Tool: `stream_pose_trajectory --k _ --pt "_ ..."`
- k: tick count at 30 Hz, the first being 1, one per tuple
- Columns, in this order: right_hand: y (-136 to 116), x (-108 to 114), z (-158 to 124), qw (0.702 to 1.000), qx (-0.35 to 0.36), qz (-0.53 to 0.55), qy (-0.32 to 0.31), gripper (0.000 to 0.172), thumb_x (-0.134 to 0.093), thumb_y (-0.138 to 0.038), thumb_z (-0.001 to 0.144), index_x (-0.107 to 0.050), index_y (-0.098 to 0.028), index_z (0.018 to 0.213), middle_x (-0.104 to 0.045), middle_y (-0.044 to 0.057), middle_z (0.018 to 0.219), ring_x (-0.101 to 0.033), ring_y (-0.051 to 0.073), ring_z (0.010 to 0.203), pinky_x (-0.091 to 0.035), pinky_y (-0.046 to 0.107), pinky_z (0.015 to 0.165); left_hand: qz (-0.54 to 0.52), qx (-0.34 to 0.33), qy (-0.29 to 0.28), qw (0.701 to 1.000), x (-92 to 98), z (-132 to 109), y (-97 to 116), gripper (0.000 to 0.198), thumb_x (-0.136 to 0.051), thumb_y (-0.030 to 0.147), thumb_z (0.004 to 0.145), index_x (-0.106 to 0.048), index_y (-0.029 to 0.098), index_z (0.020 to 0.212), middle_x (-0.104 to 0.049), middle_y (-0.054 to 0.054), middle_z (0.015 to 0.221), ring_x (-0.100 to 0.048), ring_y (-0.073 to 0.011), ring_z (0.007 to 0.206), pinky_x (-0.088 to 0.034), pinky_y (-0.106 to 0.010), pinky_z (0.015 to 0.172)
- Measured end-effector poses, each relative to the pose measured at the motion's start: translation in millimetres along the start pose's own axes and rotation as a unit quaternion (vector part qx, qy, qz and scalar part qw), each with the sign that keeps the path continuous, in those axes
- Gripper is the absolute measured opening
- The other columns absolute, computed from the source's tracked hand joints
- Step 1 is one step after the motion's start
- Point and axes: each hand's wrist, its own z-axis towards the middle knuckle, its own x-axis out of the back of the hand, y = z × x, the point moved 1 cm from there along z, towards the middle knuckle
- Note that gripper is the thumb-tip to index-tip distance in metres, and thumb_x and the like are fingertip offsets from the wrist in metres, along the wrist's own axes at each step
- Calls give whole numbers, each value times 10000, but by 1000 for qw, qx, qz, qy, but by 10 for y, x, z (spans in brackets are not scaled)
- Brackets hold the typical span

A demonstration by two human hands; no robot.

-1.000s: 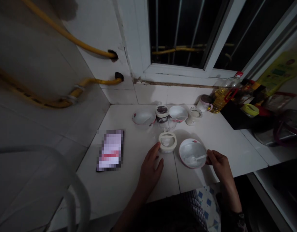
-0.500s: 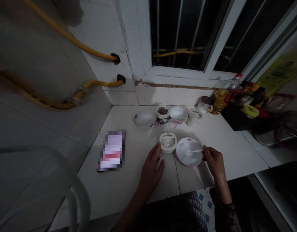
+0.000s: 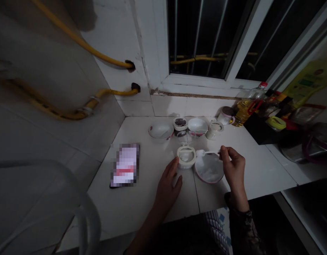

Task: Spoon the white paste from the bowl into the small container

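Observation:
Between the fingers of my right hand (image 3: 234,166) is the handle of a small white spoon (image 3: 206,153). The spoon's head, with white stuff on it, is above the left rim of a white bowl (image 3: 209,171), close to an open jar (image 3: 186,161). White powder or grains lie in the bowl. The jar has a cream rim, a clear lid tipped back and pale contents. My left hand (image 3: 167,184) rests on the counter with its fingers apart, fingertips at the jar's left side.
Behind stand a bowl (image 3: 160,131), a dark-filled jar (image 3: 180,124), another bowl (image 3: 197,126), a lidded jar (image 3: 215,129) and a mug (image 3: 226,115). A phone (image 3: 125,165) lies to the left. An oil bottle (image 3: 243,109) and a black box (image 3: 255,129) stand at the right.
My right hand has lifted the spoon out of the bowl and moved it up and left towards the open jar. My left hand keeps its place by the jar.

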Motion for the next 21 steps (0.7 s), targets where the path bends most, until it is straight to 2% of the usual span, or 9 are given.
stream_pose_trajectory --k 2,5,7,10,14,17,21 --pt "-122 -109 -32 991 123 -40 16 382 -494 -424 968 -612 -190 690 -624 11 625 -558 141 608 -418 262 611 3 -3 -1 1000 0 3 -1 649 -497 160 895 -339 324 1503 -462 -85 1501 -530 -241 1318 -567 -373 952" --pt "-225 -268 -123 936 329 -121 -16 265 -527 -287 977 -634 -198 753 -663 8 661 -573 143 649 -435 300 750 5 -12 -6 1000 9 9 7 649 -501 168 901 -330 320 1508 -466 -88 1498 -530 -237 1318 -560 -370 963" --pt "-226 -310 -167 908 389 -153 -27 204 -555 -235 966 -631 -204 779 -680 -6 670 -573 137 646 -426 328 834 5 -13 -9 1000 20 11 14 640 -495 172 909 -328 317 1509 -465 -91 1498 -531 -234 1318 -554 -371 972" --pt "-153 -238 -166 921 361 -147 17 164 -550 -192 964 -620 -208 817 -689 -10 695 -584 138 657 -425 353 876 7 -7 -16 1000 30 9 20 635 -496 172 910 -333 313 1508 -457 -92 1506 -522 -237 1329 -543 -382 991" --pt "36 -5 -109 957 254 -134 50 237 -512 -259 979 -606 -215 765 -647 5 663 -588 165 671 -456 334 762 7 -3 -4 1000 30 8 28 648 -498 159 902 -333 323 1507 -463 -82 1503 -520 -233 1330 -544 -387 993" --pt "200 185 -88 970 189 -153 17 305 -496 -345 982 -602 -215 728 -645 25 675 -588 179 679 -448 318 692 5 -4 -9 1000 29 10 33 639 -494 166 908 -333 321 1506 -464 -83 1502 -527 -229 1324 -551 -380 985" --pt "331 383 -96 959 188 -203 -54 332 -473 -375 987 -600 -219 723 -633 19 649 -565 176 641 -429 328 734 19 0 -10 1000 28 14 27 626 -497 178 907 -348 299 1503 -474 -91 1492 -532 -241 1320 -516 -423 1041"
